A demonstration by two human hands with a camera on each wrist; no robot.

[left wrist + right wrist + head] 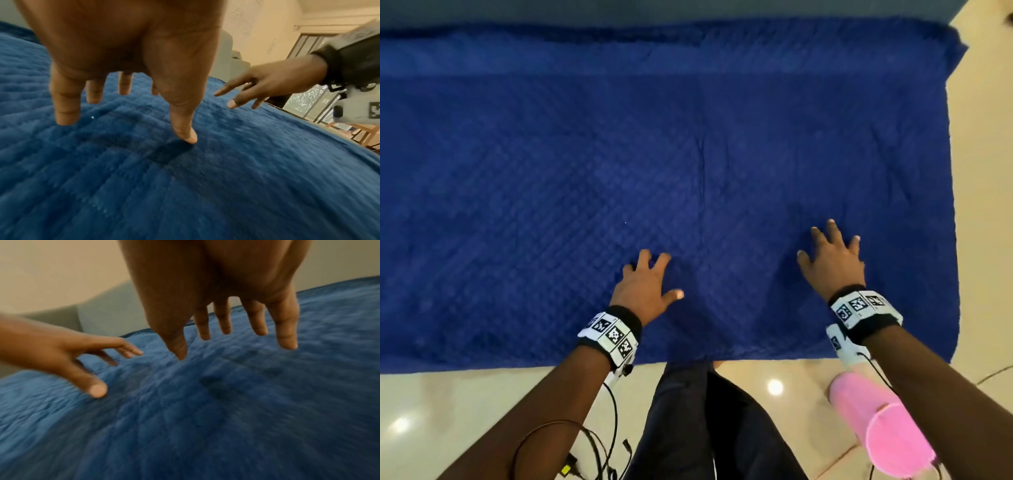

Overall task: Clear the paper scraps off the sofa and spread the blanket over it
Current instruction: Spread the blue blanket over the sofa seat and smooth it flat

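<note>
A dark blue quilted blanket [619,171] lies spread flat over the sofa seat and runs up its back. My left hand [645,282] hovers palm down over the blanket's front middle, fingers spread and straight. In the left wrist view the left hand [123,78] hangs just above the blanket [185,178], its thumb tip close to or touching the cloth. My right hand [830,255] is held the same way further right, fingers splayed, holding nothing. In the right wrist view the right hand [226,313] floats just above the blanket [226,418]. No paper scraps are visible.
A pink cylinder-shaped bin [876,425] stands on the cream tiled floor [448,394] by my right forearm. Black cables [592,452] trail on the floor at my left. My dark trouser legs [705,428] are against the sofa front. The sofa's grey back [654,10] shows above the blanket.
</note>
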